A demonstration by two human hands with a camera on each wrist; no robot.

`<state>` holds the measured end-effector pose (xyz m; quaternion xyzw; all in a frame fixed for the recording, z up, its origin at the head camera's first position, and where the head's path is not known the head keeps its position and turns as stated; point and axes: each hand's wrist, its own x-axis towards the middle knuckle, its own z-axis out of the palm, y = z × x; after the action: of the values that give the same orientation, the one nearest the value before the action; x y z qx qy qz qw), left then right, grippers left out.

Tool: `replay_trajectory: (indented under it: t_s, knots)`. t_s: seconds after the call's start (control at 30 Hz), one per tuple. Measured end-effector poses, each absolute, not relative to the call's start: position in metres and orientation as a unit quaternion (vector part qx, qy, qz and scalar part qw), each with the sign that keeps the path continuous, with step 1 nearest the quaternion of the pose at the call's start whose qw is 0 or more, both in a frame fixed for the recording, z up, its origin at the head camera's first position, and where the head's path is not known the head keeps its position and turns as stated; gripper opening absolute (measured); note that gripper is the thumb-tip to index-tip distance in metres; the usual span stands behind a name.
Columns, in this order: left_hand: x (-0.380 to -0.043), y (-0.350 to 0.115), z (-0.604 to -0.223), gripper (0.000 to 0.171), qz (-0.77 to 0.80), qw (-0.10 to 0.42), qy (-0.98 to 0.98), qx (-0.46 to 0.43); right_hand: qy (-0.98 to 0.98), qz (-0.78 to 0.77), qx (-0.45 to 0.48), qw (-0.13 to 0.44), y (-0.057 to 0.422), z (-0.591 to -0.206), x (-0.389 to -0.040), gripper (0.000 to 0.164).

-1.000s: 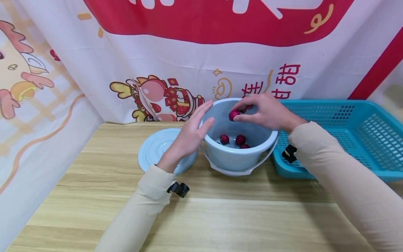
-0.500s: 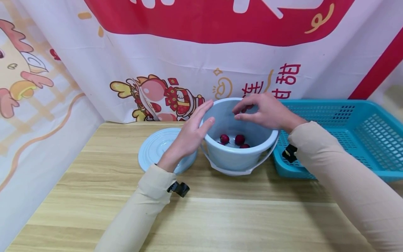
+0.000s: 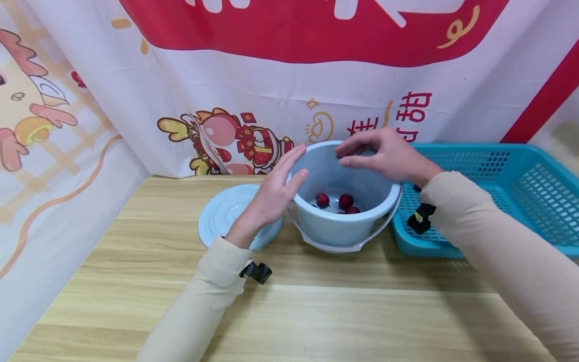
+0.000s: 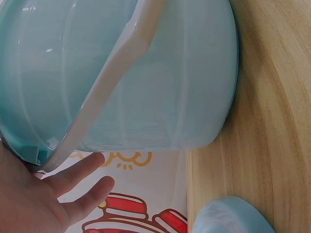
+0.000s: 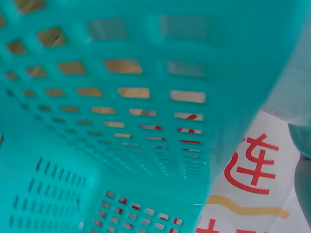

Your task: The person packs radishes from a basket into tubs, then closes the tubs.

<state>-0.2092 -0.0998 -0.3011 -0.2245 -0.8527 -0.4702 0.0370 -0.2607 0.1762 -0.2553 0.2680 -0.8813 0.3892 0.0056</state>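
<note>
A light blue bucket [image 3: 336,226] stands upright on the table, its handle hanging down in front. Several small dark red radishes [image 3: 346,201] lie on its bottom. My left hand [image 3: 273,193] rests against the bucket's left rim, fingers extended; in the left wrist view, part of that hand [image 4: 43,199] shows beside the bucket wall. My right hand [image 3: 384,153] hovers over the right side of the bucket's mouth, fingers bent loosely with a gap to the thumb. Between its fingertips no radish shows; its palm is hidden.
A light blue lid [image 3: 226,213] lies left of the bucket on the wooden table [image 3: 316,317]. To the right, close beside the bucket, sits a teal perforated basket [image 3: 534,201], partly under my right forearm. A printed cloth [image 3: 271,90] hangs behind.
The radish seen at my right fingertips a second ago is out of sight there now. My right hand has shifted slightly right and its fingers have parted. The left hand stays put.
</note>
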Motion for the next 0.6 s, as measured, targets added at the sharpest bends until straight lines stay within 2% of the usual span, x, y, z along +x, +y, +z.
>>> replay_trajectory:
  t_s: [0.37,0.6]
  knots:
    - [-0.21,-0.099,-0.302,0.06,-0.47,0.046,-0.851,-0.228,-0.844,0.503,0.186,-0.012,0.233,-0.259,-0.26,0.049]
    - [-0.21,-0.099,-0.302,0.061,-0.471,0.049,-0.85,-0.228,-0.856,0.497,0.127,-0.065,0.288,-0.278,-0.273,0.06]
